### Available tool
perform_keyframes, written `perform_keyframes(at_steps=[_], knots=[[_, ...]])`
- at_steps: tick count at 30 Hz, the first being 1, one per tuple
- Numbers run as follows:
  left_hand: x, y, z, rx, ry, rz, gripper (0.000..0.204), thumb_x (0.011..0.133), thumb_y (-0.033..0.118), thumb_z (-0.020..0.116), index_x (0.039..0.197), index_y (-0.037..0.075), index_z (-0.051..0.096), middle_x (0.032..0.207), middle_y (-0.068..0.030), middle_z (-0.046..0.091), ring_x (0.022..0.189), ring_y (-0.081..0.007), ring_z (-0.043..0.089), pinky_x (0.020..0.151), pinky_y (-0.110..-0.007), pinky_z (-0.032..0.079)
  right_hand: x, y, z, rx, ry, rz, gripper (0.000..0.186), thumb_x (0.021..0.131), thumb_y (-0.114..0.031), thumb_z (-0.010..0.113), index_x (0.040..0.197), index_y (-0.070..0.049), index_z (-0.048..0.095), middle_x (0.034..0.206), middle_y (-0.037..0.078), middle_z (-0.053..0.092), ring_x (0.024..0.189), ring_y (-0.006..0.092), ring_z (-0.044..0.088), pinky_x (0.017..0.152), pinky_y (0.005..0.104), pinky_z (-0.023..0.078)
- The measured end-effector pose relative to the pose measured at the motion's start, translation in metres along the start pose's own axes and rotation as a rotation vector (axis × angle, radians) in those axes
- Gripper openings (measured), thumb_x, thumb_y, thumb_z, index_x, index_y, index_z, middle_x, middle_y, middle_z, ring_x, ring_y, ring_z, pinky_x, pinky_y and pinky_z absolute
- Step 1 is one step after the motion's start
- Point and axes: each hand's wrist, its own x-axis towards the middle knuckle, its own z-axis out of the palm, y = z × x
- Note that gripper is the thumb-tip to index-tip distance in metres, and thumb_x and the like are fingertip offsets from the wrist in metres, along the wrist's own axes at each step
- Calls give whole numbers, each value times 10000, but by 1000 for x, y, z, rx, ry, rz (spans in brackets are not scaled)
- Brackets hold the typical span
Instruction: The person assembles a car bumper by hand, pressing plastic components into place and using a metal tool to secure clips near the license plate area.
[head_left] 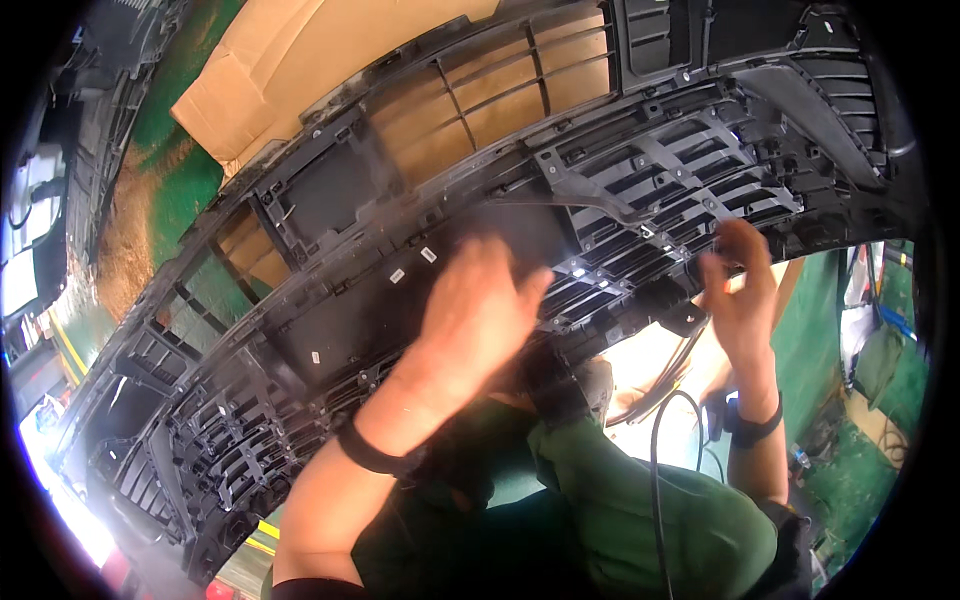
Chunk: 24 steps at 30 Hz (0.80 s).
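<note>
A large black plastic car bumper with grille sections (340, 330) stretches diagonally across the view in front of me. My left hand (475, 315) is over its smooth middle panel, the thumb apart from the fingers; motion blurs the fingertips, and nothing shows in the hand. By the lower edge of the right-hand grille (660, 180), my right hand (742, 295) is raised with its fingers curled toward the thumb. Whatever lies between those fingertips is too small or dark to name. Several small white labels (428, 255) dot the panel. Dark bands circle both wrists.
Brown cardboard (270, 75) lies behind the bumper on a green floor (205, 60). A dark cable (656, 450) loops down beside my green-clothed leg (640, 500). More black plastic parts (110, 90) stand at the far left. Bundled items (885, 360) sit at the right.
</note>
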Motion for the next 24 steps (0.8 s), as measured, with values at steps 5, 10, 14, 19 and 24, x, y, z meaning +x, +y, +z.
perform_keyframes(at_steps=[5, 10, 14, 19, 24], knots=[[-1, 10, 17, -140, 80, 51, 297, 885, 238, 722, 982, -12, 592, 972, -206, 630, 892, -409, 636, 779, -460, 523, 44, -33, 55, -31, -324, -275, 428, 862, -201, 750, 1219, -21, 598, 1090, 193, 650, 944, 369, 644, 808, 379, 521], [7, -26, 4, -79, 260, 25, 283, 870, 214, 734, 988, -12, 611, 961, -197, 642, 860, -373, 645, 761, -435, 525, 71, -44, 72, 62, -267, -276, 168, 867, -138, 734, 944, -6, 665, 828, 157, 633, 695, 328, 618, 625, 384, 483], [16, -56, -10, -33, 392, 26, 269, 864, 200, 745, 968, -20, 629, 902, -184, 653, 763, -332, 634, 710, -405, 516, 109, -75, 81, 53, -258, -553, 144, 826, -88, 737, 877, -3, 633, 750, 162, 625, 701, 377, 619, 628, 429, 493], [29, -66, -13, -27, 424, 24, 269, 866, 178, 744, 1016, -17, 634, 927, -175, 654, 750, -298, 633, 707, -383, 519, 130, -81, 84, -62, -310, -675, 119, 825, -83, 716, 871, 0, 645, 751, 183, 647, 756, 395, 639, 666, 447, 511], [28, -76, -11, 117, 443, 83, 289, 873, 165, 723, 1084, -16, 642, 1006, -196, 672, 889, -357, 670, 808, -414, 532, 139, -73, 91, -61, -326, -666, 141, 838, -117, 707, 882, 12, 670, 775, 186, 677, 774, 385, 659, 700, 423, 532]])
